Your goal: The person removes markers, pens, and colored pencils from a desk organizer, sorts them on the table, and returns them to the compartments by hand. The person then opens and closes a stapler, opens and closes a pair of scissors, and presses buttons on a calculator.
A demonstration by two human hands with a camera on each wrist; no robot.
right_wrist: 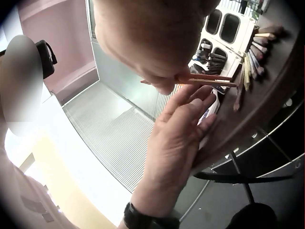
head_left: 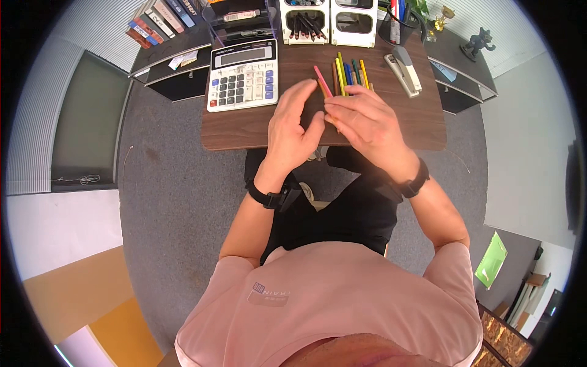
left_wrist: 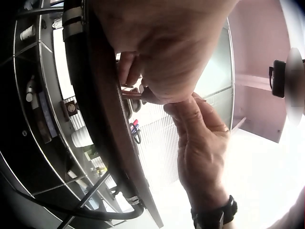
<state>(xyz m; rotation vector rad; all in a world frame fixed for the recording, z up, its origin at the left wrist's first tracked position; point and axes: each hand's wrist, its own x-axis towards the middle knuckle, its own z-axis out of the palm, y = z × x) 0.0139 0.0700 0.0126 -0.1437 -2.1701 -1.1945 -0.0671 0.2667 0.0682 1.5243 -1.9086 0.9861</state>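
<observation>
Head view: right hand (head_left: 368, 124) pinched slim pink and orange wooden pencils (head_left: 323, 81), long axes forward-left; left hand (head_left: 290, 129) hung loose-fingered just beside.

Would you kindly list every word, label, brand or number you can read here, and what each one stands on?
"TRAIN", upside down in the head view, on the pink shirt.
Too small or blurred to read: the boxed mark beside it, the brand and key markings on the calculator, and the lettering on the books.
</observation>
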